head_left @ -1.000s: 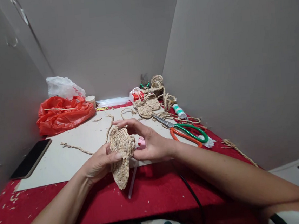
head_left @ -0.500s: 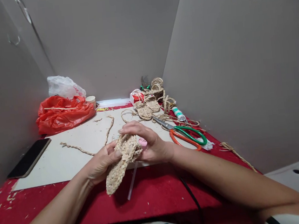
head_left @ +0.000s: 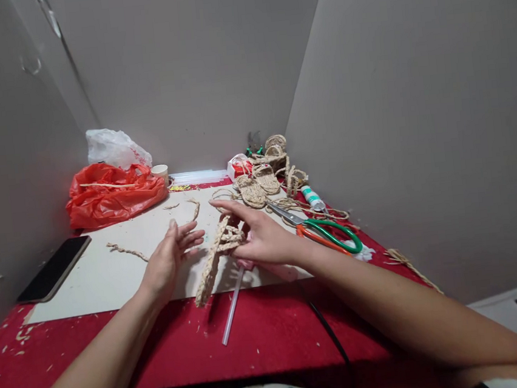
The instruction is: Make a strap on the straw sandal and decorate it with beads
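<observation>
A small woven straw sandal (head_left: 210, 265) hangs tilted above the front of the white board (head_left: 97, 276), seen edge-on with its toe strap toward the right. My right hand (head_left: 262, 233) grips it by the strap end, fingers over the top and partly inside. To its left, my left hand (head_left: 171, 257) is apart from the sandal, fingers spread and holding nothing. Below the right hand lies a pink glue gun (head_left: 247, 264), partly hidden, with a clear glue stick (head_left: 233, 309) jutting toward me. Braided straw pieces (head_left: 127, 250) lie near the left hand.
Scissors (head_left: 330, 233) with green and orange handles lie right of the board. Two straw sandals (head_left: 251, 191) and straw rope coils (head_left: 276, 146) sit behind. A red plastic bag (head_left: 113, 202), phone (head_left: 55, 268) and paper cup (head_left: 160, 172) are left. Grey walls surround the red-covered table (head_left: 164, 355).
My left hand has let go of the sandal and moved left, opening. The sandal has turned edge-on in my right hand. The view has shifted slightly.
</observation>
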The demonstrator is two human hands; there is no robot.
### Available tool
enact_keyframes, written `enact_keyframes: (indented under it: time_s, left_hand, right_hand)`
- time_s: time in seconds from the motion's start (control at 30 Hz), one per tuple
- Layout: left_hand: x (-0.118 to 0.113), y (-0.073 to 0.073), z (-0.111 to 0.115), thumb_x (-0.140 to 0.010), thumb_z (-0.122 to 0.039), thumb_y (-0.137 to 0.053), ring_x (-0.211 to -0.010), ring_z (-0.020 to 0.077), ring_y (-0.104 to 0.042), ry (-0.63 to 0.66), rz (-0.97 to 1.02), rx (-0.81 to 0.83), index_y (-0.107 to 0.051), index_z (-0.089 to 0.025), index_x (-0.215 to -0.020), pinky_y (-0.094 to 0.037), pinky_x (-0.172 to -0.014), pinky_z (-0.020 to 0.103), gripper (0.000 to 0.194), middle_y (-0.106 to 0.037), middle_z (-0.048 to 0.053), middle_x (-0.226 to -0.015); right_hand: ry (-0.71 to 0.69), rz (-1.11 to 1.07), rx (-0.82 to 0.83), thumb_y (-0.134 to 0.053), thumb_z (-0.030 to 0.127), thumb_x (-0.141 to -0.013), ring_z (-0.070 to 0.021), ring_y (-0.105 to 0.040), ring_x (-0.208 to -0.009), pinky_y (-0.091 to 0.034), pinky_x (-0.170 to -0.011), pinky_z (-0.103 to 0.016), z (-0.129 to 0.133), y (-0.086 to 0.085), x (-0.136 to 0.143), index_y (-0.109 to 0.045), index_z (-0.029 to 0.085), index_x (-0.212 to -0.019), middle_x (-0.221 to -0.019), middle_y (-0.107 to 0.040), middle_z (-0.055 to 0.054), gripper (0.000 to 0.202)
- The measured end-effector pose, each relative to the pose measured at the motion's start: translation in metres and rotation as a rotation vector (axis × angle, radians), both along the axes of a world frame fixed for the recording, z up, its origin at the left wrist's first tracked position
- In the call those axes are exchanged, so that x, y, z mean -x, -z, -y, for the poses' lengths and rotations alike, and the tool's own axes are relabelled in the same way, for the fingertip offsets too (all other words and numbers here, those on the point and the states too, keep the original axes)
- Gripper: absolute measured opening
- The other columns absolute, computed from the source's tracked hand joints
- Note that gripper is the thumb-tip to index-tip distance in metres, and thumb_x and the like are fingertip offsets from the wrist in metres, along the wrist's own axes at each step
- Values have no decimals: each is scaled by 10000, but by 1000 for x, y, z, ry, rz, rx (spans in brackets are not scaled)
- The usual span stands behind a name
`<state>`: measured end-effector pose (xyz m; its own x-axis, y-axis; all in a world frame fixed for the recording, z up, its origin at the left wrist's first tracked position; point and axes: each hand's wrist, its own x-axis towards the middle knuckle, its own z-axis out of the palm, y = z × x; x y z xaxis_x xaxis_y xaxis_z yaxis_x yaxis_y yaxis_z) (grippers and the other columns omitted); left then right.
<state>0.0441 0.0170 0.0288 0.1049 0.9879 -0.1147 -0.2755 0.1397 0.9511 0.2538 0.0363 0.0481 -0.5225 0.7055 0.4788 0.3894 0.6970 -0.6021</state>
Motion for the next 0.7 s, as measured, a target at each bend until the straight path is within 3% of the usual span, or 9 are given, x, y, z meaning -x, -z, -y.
enact_keyframes:
  time_s: [0.1, 0.2, 0.33, 0.47, 0.5, 0.57, 0.63, 0.7]
  left_hand:
    - [8, -3, -9, -888, -651, -317, -1028, 234, -629, -87, 45, -32, -683, -113, -1028, -451, -905, 334, 665, -723, 141, -1025]
    - [19, -7, -16, -878, -677, -280, -990, 233, -650, -132, 95, -65, -715, -116, -959, -448, -929, 348, 714, -740, 139, -974]
    - [32, -12, -21, -869, -701, -235, -948, 223, -669, -158, 172, -91, -739, -132, -864, -462, -911, 346, 760, -752, 133, -909]
    - [42, -13, -23, -873, -699, -224, -860, 198, -682, -171, 218, -122, -745, -138, -828, -478, -871, 325, 767, -756, 115, -846]
    - [44, -13, -23, -873, -701, -221, -845, 194, -683, -169, 225, -128, -745, -136, -829, -483, -857, 320, 772, -756, 115, -844]
    - [47, -14, -23, -878, -699, -214, -814, 187, -685, -154, 241, -135, -745, -130, -840, -491, -824, 305, 780, -756, 118, -844]
    - [46, -16, -21, -891, -683, -206, -774, 177, -682, -116, 255, -140, -744, -117, -857, -496, -789, 289, 781, -755, 120, -832]
    - [43, -18, -17, -903, -665, -203, -764, 182, -682, -45, 266, -139, -741, -103, -866, -499, -775, 290, 779, -751, 130, -824]
  right_hand:
    - [11, 202, 224, -671, 176, -654, -188, -603, -844, -485, -796, -337, -2, -11, 2, -326, 219, -1458, -1015, -639, -55, 876]
    - [-22, 411, 311, -703, 262, -669, -209, -624, -859, -481, -768, -325, -11, -20, 14, -258, 256, -1497, -1041, -658, -75, 940]
    - [-26, 524, 198, -757, 351, -651, -255, -649, -897, -484, -711, -317, -31, -18, 38, -317, 229, -1484, -1074, -691, -123, 950]
    - [-66, 489, 111, -854, 355, -525, -215, -668, -741, -504, -635, -291, -45, -13, 52, -521, 208, -1353, -971, -726, -98, 904]
    - [-67, 461, 79, -852, 363, -540, -196, -662, -698, -506, -620, -285, -46, -14, 53, -545, 209, -1326, -958, -728, -91, 859]
    - [-24, 362, -13, -752, 402, -708, -183, -654, -690, -515, -643, -306, -43, -17, 54, -535, 192, -1324, -990, -715, -111, 685]
    - [50, 224, -138, -565, 392, -883, -208, -649, -821, -513, -740, -371, -37, -21, 58, -497, 167, -1343, -1087, -674, -154, 517]
    - [71, 110, -274, -521, 365, -916, -242, -595, -1018, -471, -865, -439, -31, -23, 66, -501, 172, -1328, -1191, -618, -169, 456]
